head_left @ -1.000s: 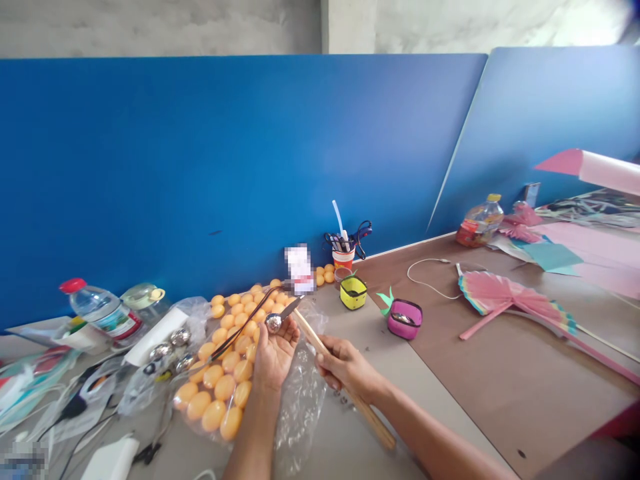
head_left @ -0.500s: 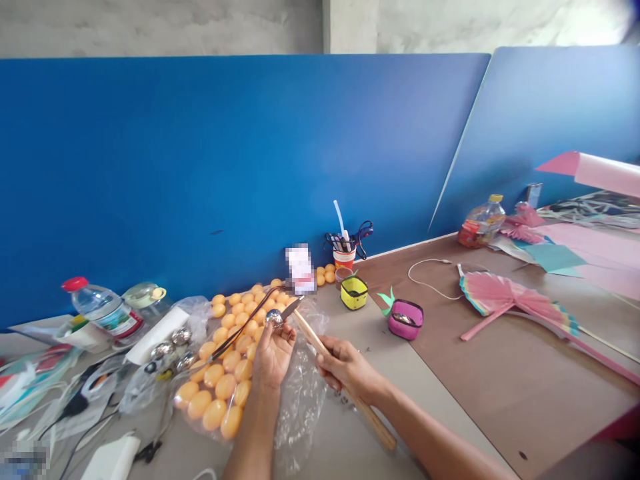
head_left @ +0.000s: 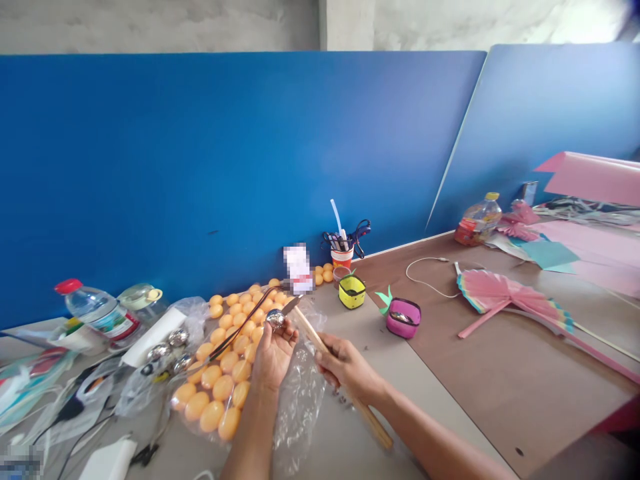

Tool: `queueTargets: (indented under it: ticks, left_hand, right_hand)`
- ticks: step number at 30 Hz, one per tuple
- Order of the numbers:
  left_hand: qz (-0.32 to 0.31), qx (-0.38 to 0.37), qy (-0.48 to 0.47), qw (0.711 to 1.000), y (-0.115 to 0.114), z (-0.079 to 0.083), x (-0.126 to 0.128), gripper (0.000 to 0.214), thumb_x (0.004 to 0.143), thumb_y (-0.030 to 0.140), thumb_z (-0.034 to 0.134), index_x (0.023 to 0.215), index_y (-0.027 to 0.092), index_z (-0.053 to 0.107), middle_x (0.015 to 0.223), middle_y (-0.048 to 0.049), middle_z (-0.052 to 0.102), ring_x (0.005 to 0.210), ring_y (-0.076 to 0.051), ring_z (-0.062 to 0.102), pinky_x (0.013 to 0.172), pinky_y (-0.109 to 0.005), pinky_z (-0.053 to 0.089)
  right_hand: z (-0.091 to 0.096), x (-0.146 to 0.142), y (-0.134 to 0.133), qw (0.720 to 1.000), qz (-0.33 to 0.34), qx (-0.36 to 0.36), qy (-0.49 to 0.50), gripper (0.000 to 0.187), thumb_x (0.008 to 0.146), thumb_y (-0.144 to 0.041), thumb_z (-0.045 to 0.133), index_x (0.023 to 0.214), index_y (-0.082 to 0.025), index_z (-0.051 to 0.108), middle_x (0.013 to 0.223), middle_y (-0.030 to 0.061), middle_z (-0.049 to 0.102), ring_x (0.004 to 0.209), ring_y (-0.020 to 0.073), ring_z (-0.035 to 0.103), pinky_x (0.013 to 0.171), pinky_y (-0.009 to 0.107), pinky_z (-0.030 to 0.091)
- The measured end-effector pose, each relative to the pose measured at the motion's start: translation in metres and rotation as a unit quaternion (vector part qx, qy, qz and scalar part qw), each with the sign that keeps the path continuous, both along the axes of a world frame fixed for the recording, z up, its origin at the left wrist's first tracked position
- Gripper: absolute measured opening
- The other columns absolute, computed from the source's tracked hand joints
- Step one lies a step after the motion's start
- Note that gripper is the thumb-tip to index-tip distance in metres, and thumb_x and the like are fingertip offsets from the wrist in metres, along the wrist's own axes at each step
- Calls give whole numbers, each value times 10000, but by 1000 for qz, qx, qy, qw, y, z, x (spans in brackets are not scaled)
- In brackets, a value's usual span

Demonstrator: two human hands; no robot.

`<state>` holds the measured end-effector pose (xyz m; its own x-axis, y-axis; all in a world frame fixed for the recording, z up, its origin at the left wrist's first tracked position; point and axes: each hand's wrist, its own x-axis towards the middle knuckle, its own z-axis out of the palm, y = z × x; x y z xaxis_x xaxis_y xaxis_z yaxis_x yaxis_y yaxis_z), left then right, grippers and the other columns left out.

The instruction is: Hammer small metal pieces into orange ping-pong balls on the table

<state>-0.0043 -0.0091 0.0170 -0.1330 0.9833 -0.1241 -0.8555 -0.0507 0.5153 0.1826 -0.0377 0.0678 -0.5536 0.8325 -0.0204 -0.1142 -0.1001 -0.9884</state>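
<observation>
My left hand [head_left: 273, 353] is raised palm up and pinches a small silver ball [head_left: 275, 319] at its fingertips. My right hand [head_left: 345, 369] is wrapped round a long wooden stick [head_left: 370, 421] whose metal tip [head_left: 291, 305] rests against the silver ball. Below my left hand lies a clear plastic bag [head_left: 300, 407] with many orange balls [head_left: 220, 380] spilling over the table. Several more silver balls [head_left: 170, 347] lie to the left in plastic.
A blue partition [head_left: 225, 167] backs the table. A water bottle [head_left: 97, 312] and cables lie at the left. A cup of pens [head_left: 343, 253], a yellow box [head_left: 352, 291], a pink box [head_left: 403, 318], a pink paper fan [head_left: 505, 297] and a white cable [head_left: 425, 277] sit to the right.
The silver ball has shifted slightly in my left fingertips against the stick's tip; the view has drifted a little. Both hands stay in place.
</observation>
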Motion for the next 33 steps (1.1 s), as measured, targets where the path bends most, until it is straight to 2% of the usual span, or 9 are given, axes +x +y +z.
queueTargets:
  ticks: [3,8,13,18,23,28,30,33]
  left_hand:
    - [-3,0,8,1000,0,1,1,237,794,372,768,866,156,705,837,-61,726,699,-145,650,754,-319,551]
    - [-6,-3,14,1000,0,0,3,234,768,357,791,809,146,699,786,-57,707,672,-139,633,720,-297,542]
    - [-4,10,16,1000,-1,3,3,240,748,358,811,803,155,696,812,-52,711,669,-133,627,751,-315,543]
    - [-13,17,25,999,-2,7,6,257,718,368,832,776,162,692,779,-41,700,643,-126,610,715,-296,533]
    - [-12,26,29,999,-3,7,5,256,741,373,815,801,160,686,823,-39,695,669,-120,609,765,-311,535]
    - [-38,26,27,999,-5,9,6,283,734,390,820,806,149,690,806,-38,686,647,-111,591,764,-311,534]
    - [-27,24,34,999,-5,9,6,292,729,396,823,809,152,686,805,-33,686,636,-104,582,762,-309,530]
    - [22,2,61,998,-4,10,8,320,675,379,859,831,167,677,800,-23,684,683,-122,607,746,-301,521]
  right_hand:
    - [-2,1,2,999,-26,-8,43,291,808,-436,616,939,-180,572,636,-68,487,409,41,351,417,201,248]
    - [-6,-3,2,1000,1,-11,-8,223,805,-388,613,867,-178,573,614,-67,491,402,43,368,399,194,244]
    - [-7,-2,2,998,-16,-23,54,323,804,-474,621,917,-177,567,638,-65,494,395,34,344,403,195,238]
    - [-7,-2,2,1000,5,-9,1,263,812,-429,625,871,-180,561,617,-66,501,395,39,366,402,196,241]
    - [-9,-2,3,997,-26,-9,70,332,812,-485,631,919,-178,564,635,-65,490,400,37,355,417,204,249]
    - [-11,-6,5,999,-26,-31,15,261,796,-426,632,852,-181,559,604,-79,492,377,34,353,393,194,237]
    - [-12,-6,7,997,-40,-47,38,278,786,-425,638,895,-176,578,601,-82,495,370,34,348,390,194,237]
    - [-10,-2,10,991,-64,-55,100,389,779,-452,662,1033,-165,594,613,-76,516,369,39,352,395,201,232]
